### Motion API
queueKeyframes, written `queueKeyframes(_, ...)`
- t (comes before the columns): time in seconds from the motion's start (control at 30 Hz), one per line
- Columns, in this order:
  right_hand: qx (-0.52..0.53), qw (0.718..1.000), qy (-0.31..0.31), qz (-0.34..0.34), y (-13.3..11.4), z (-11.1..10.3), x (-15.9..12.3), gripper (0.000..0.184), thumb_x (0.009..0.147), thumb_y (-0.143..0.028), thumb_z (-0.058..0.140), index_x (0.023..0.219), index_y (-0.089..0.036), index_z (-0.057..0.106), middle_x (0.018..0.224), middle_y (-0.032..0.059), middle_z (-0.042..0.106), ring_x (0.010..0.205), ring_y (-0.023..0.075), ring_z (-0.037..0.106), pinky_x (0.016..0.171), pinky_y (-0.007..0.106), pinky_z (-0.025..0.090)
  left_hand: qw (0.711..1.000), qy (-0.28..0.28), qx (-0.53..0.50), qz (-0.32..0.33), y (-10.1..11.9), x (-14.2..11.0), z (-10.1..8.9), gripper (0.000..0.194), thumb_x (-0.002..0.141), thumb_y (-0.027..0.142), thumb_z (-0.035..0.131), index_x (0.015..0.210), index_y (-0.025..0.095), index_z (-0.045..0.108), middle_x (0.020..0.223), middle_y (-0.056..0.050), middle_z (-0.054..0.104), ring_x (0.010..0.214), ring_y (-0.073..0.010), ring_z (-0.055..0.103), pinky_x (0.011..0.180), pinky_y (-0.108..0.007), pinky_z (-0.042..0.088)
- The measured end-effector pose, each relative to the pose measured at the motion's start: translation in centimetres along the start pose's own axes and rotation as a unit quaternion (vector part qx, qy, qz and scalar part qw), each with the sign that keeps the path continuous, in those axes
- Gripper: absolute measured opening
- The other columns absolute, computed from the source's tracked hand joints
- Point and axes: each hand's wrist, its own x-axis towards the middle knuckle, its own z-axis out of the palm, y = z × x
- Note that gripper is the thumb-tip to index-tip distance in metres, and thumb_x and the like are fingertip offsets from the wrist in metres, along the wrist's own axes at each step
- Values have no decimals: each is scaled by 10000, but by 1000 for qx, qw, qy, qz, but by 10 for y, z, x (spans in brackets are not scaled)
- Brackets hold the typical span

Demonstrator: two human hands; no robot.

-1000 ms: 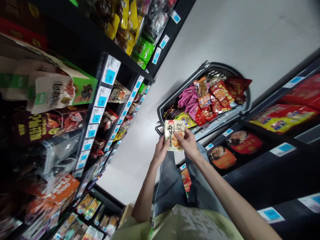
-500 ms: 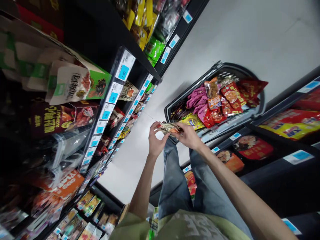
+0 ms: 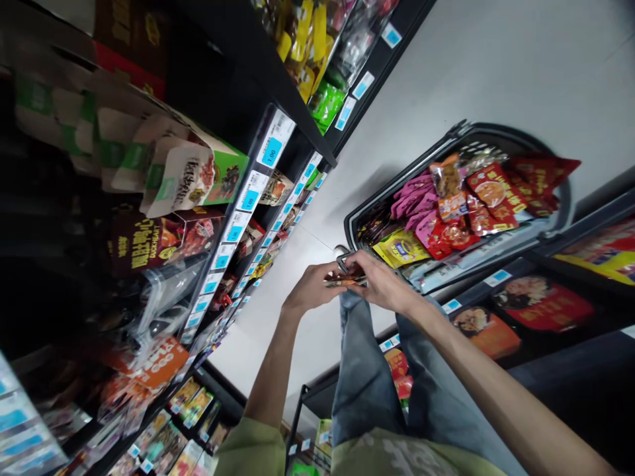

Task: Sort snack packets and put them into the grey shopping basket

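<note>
Both hands meet in front of my legs, around a small snack packet [image 3: 341, 282] seen nearly edge-on. My left hand [image 3: 313, 285] pinches its left end, fingers curled over the top. At the other end my right hand [image 3: 381, 283] grips it with bent fingers, hiding much of the packet. Just beyond the right hand stands a dark shopping basket [image 3: 397, 177] on the floor. Inside it lie pink packets [image 3: 414, 198], a yellow packet [image 3: 401, 248] and several red packets [image 3: 496, 192].
Dark shelving with price tags [image 3: 249, 190] rises on the left, holding green-and-white snack pouches [image 3: 186, 173] and a maroon box [image 3: 163, 241]. Another shelf on the right carries red food tubs [image 3: 544, 299], close beside the basket. Pale floor [image 3: 520, 59] runs between them.
The packet has tipped from showing its printed face to nearly edge-on. My hands have drawn closer together, fingers curling over it. The view has shifted, moving shelves and basket rightward.
</note>
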Motion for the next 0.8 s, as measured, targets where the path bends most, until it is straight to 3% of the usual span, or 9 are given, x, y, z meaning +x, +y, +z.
queueKeyframes(0.1, -20, 999, -3, -32, 4, -3, 4, 231, 835, -177, 617, 1040, -222, 522, 1015, 41, 547, 862, 185, 614, 774, 305, 503, 999, 33, -39, 16, -6, -1, 11, 339, 809, 220, 725, 1143, 210, 671, 1031, -39, 758, 927, -187, 709, 852, -287, 554)
queueKeyframes(0.23, -24, 997, 43, -55, 7, -1, 14, 172, 849, -220, 643, 980, -232, 531, 976, 45, 560, 878, 214, 611, 782, 344, 517, 991, 113, -2, 78, -19, -1, 16, 201, 863, 210, 678, 1058, 202, 726, 1035, -64, 766, 937, -186, 716, 896, -302, 556)
queueKeyframes(0.37, -41, 983, 167, -65, 5, 1, 33, 210, 876, -250, 619, 1074, -244, 549, 1105, 88, 592, 1060, 265, 592, 936, 437, 500, 953, 290, 29, 86, -36, 1, -4, 165, 885, 220, 656, 1023, 193, 742, 1025, -62, 768, 953, -175, 719, 921, -297, 560)
queueKeyframes(0.47, -55, 972, 226, -31, 7, -2, 55, 222, 904, -212, 536, 1123, -231, 567, 1181, 104, 587, 1067, 258, 601, 943, 430, 507, 888, 450, 87, 38, -53, 6, -30, 175, 882, 265, 665, 1013, 188, 751, 1030, -74, 771, 966, -192, 720, 950, -318, 548)
queueKeyframes(0.6, -105, 982, 157, -1, 10, -5, 89, 291, 889, -150, 494, 1161, -192, 590, 1189, 101, 604, 890, 219, 653, 873, 387, 530, 806, 582, 106, -3, -79, 24, -57, 257, 850, 327, 705, 1022, 142, 748, 1002, -108, 774, 926, -215, 730, 925, -337, 553)
queueKeyframes(0.8, -218, 974, 50, -33, 6, -1, 142, 340, 889, -97, 467, 1190, -165, 609, 1225, 100, 630, 1036, 250, 650, 903, 362, 521, 782, 614, 97, -34, -104, 60, -75, 305, 886, 356, 650, 1080, 134, 728, 1027, -120, 768, 963, -227, 727, 942, -356, 553)
